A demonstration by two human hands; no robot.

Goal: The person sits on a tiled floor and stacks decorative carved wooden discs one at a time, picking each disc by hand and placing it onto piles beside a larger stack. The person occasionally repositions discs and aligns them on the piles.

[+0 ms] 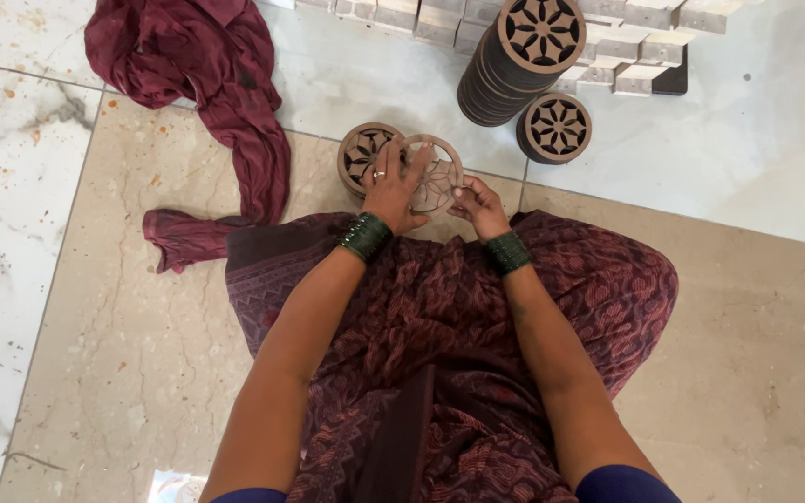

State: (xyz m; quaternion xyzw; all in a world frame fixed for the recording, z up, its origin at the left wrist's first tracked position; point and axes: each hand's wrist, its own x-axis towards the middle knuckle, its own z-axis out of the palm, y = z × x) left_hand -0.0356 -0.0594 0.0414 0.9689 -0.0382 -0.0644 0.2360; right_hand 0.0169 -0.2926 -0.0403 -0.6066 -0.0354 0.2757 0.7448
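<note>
No packages, labels, signs or screens show anywhere in this view.

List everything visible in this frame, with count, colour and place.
cut-out wooden disc: one, pale brown, held upright in both hands
flat disc: one, brown, on floor behind left hand
leaning disc stack: one, brown, top centre
short disc stack: one, brown, right of the leaning stack
wooden blocks: many, pale, top edge
cloth: one, maroon, top left
floor: beige and white tiles
bangles: green, on both wrists
left hand: fingers on disc
right hand: fingers on disc rim
</note>
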